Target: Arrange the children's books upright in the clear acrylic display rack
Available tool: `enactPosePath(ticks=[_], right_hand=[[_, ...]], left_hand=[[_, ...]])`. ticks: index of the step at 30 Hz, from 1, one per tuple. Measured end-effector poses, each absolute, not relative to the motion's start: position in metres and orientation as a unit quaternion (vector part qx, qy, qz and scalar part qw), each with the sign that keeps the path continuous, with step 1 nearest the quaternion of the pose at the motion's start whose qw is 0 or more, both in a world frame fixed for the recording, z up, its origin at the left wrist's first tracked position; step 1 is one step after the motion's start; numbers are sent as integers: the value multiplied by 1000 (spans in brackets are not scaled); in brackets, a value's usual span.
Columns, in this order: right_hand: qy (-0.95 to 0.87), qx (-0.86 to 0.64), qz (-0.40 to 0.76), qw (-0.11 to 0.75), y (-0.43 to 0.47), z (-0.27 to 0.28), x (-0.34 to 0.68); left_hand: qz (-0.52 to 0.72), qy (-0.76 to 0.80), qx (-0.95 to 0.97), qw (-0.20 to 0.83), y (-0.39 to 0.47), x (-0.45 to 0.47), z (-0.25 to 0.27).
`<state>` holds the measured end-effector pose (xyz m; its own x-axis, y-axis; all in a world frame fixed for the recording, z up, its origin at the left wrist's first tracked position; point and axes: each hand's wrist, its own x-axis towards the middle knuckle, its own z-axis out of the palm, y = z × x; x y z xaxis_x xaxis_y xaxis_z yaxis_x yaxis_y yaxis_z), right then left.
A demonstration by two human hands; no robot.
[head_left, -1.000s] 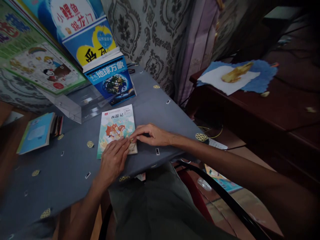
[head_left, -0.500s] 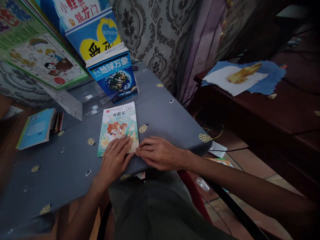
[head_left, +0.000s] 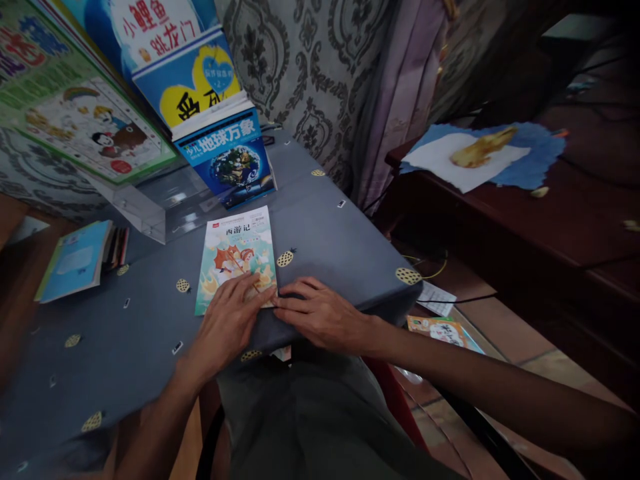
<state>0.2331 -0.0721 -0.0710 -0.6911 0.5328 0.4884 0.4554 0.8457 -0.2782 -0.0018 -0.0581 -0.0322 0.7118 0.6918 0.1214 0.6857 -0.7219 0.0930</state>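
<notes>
A thin picture book with a pale green cover lies closed near the front edge of the table. On its lower part rests my left hand, open, with the fingers lying flat and the thumb stretched toward the right corner. My right hand is at the book's lower right corner, its fingers stretched out and slightly apart. Its fingertips are at the corner; whether they press on the cover or only on the cloth beside it, I cannot tell.
Several upright books, among them a blue one with a globe, stand in a clear plastic holder. More books lie at the left. The patterned grey tablecloth ends near my lap. A dark wooden bench stands at right.
My right hand's fingers have loosened from a bunched shape at the book's corner and straightened. My left thumb has moved up toward that corner. The book has stayed in place.
</notes>
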Motion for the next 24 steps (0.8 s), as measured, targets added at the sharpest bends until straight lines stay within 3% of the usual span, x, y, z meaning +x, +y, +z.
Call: enactPosePath(ticks=[24], right_hand=[[-895, -294, 139, 306, -71, -64, 233]], left_hand=[[71, 400, 908, -103, -102, -4, -54]])
